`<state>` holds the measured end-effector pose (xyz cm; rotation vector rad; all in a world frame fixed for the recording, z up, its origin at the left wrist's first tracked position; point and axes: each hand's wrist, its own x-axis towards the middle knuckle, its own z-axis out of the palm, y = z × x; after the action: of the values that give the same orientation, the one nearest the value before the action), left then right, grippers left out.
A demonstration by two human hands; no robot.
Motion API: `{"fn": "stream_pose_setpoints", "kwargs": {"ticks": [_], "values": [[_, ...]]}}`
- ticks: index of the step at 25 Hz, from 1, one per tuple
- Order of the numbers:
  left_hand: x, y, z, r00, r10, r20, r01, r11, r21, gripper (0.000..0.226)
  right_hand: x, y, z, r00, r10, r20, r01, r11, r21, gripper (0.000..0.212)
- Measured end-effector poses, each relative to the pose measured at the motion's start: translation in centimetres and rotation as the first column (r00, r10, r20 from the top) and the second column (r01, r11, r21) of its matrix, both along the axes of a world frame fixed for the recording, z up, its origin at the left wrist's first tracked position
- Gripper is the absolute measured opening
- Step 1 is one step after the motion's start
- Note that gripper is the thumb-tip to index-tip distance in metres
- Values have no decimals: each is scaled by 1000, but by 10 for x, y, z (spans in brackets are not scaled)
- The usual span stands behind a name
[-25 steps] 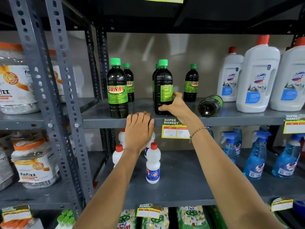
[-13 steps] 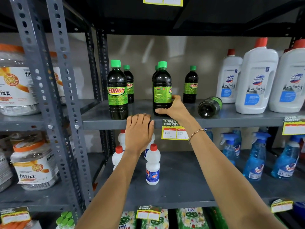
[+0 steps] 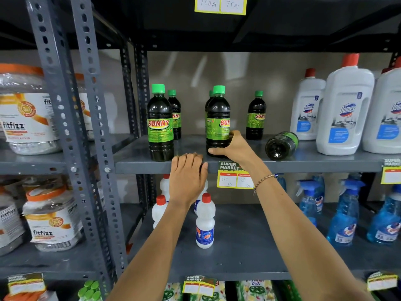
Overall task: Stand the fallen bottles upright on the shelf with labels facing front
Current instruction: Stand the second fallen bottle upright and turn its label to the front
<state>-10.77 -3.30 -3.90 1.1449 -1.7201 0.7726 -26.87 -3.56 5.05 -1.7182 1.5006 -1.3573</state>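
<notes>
Right hand (image 3: 236, 146) grips upright bottle (image 3: 218, 120); fallen bottle (image 3: 281, 145) beside Domex jugs (image 3: 345, 109)

Shop: price tag (image 3: 235, 175), stocked shelf (image 3: 303, 165)

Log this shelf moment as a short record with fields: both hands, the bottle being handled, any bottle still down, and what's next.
left hand: flat on the shelf front edge, holding nothing
right hand: grip around the base of the middle Sunny bottle
held bottle: upright, label turned partly right, not square to front
fallen bottle: on its side, base towards camera, right of the hand
next, likely: finish turning label, then stand the fallen one
</notes>
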Motion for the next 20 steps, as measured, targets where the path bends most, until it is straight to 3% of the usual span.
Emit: {"fn": "stream_pose_setpoints", "kwargs": {"ticks": [5, 11, 16, 20], "values": [[0, 2, 1, 1000, -5, -5, 5, 1000, 24, 34, -6, -2, 2, 990, 119, 80, -124, 991, 50, 68], [0, -1, 1, 1000, -5, 0, 5, 1000, 29, 32, 1, 7, 1, 1000, 5, 10, -5, 999, -35, 73], [0, -1, 0, 1000, -13, -5, 13, 1000, 28, 32, -3, 7, 5, 987, 140, 76, -142, 990, 18, 50], [0, 0, 1, 1000, -17, -5, 17, 1000, 17, 31, 1, 7, -1, 1000, -5, 23, 6, 999, -41, 75]]}}
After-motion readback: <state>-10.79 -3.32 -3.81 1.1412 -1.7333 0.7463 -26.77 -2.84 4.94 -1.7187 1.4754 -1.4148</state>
